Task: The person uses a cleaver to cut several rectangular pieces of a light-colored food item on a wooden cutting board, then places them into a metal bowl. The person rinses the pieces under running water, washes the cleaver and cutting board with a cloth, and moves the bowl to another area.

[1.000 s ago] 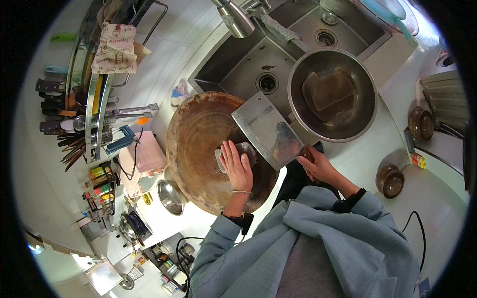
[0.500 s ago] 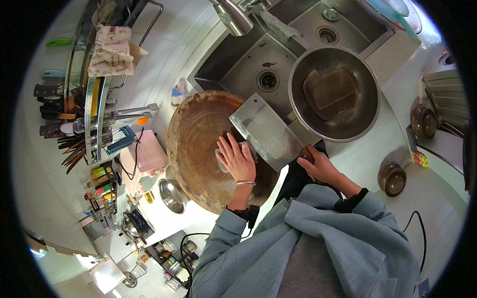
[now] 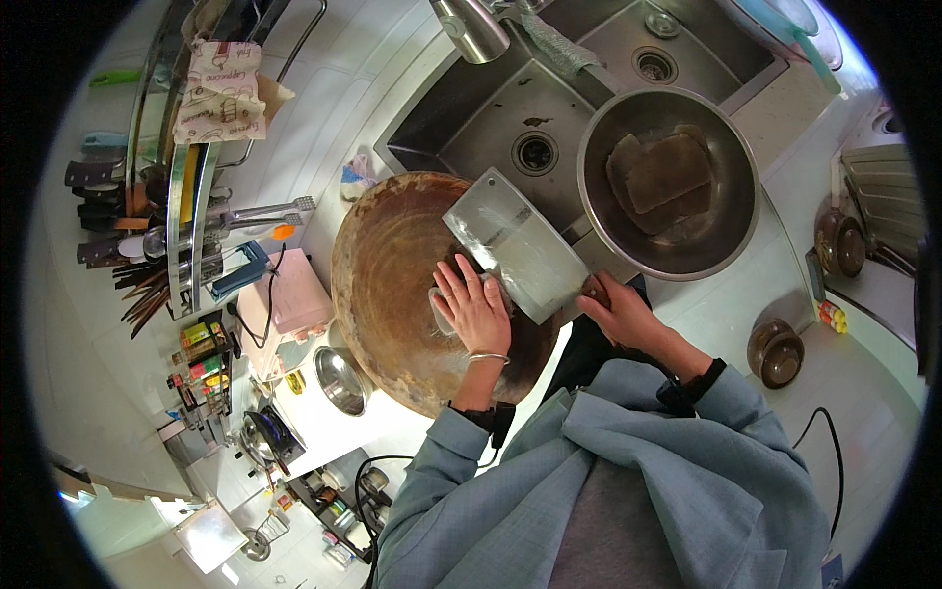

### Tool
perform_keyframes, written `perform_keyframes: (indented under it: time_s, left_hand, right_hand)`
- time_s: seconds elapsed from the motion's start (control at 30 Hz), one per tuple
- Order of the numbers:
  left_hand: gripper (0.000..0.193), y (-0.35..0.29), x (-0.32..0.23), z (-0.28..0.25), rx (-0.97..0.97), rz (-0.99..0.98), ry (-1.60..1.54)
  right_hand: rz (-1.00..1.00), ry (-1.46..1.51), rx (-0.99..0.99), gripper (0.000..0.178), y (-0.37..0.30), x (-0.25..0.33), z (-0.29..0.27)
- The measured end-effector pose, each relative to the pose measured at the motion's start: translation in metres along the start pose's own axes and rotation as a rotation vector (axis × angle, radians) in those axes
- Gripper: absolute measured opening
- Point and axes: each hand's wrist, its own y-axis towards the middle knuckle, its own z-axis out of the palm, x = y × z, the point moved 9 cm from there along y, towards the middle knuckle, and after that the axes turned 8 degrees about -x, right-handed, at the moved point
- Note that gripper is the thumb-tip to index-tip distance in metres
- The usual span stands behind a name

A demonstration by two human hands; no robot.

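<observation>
My left hand [image 3: 479, 319] lies flat with fingers stretched over a pale grey, thin slab [image 3: 439, 312] on the round wooden chopping board [image 3: 383, 255]. Most of that slab is hidden under the palm. In my right hand [image 3: 623, 316] is the handle of a broad cleaver [image 3: 520, 250], fingers wrapped round it. Its blade slants over the board's right side, close beside my left fingertips, with the broad face turned up and shining. Whether the edge touches the slab I cannot tell. Right of the cleaver, a steel bowl [image 3: 731, 231] holds grey-brown flat slabs [image 3: 667, 175].
Behind the board is a double steel sink [image 3: 461, 118] with a faucet [image 3: 471, 29]. A small steel bowl [image 3: 340, 381] and a pink box [image 3: 294, 294] stand left of the board. A rack of knives and utensils [image 3: 182, 221] hangs on the left wall.
The cleaver and my right hand have shifted slightly left and away from me, and the blade's face now catches more light. My left hand stays on the slab.
</observation>
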Motion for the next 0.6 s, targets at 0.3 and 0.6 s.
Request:
perform_keyframes:
  time_s: [0.3, 0.6]
  left_hand:
    - [0.061, -0.002, 0.007, -0.013, 0.047, 0.121, -0.372]
    - [0.054, -0.014, 0.0, -0.012, 0.314, 0.942, -0.154]
  right_hand:
    - [-0.025, 0.006, -0.005, 0.031, 0.01, 0.008, 0.001]
    - [0.047, 0.06, 0.024, 0.028, 0.005, 0.006, 0.003]
